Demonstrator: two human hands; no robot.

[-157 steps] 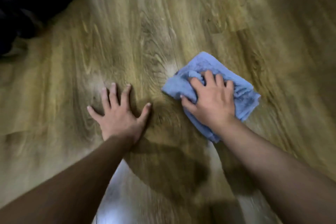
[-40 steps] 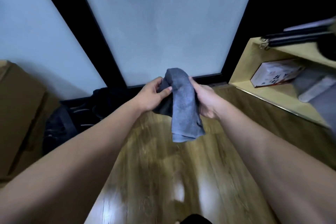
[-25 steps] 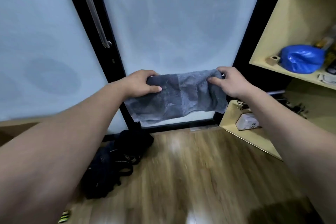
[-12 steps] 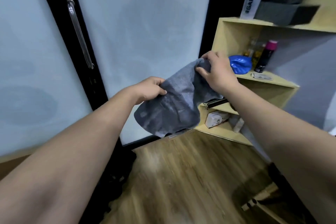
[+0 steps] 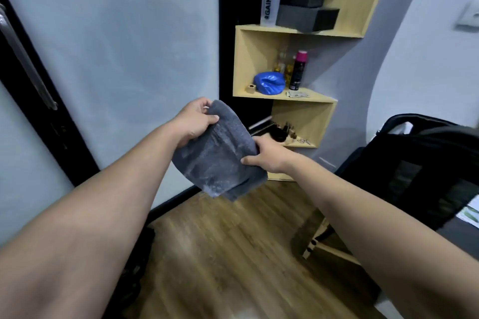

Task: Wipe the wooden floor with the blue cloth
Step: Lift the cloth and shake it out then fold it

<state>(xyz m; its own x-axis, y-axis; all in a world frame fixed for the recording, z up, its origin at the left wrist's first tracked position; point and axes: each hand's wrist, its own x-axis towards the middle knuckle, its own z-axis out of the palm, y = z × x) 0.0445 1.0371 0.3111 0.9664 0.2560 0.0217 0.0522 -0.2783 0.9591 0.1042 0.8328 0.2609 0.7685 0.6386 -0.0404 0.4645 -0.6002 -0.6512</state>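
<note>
The blue cloth (image 5: 217, 158), looking grey-blue in this light, hangs in the air at chest height, well above the wooden floor (image 5: 233, 254). My left hand (image 5: 194, 122) pinches its upper left edge. My right hand (image 5: 267, 156) grips its right side, lower down. The cloth is folded over and droops between the two hands, its bottom corner pointing at the floor.
A frosted glass door (image 5: 124, 59) with a black frame fills the left. A yellow corner shelf (image 5: 305, 96) holds bottles and a blue bag (image 5: 269, 83). A black bag (image 5: 425, 163) sits on the right. A wooden leg (image 5: 318, 238) stands on the floor at the lower right.
I have risen from the floor with the cloth, and the view has swung right toward the shelf. My right hand dropped from high by the shelf to below my left, folding the cloth.
</note>
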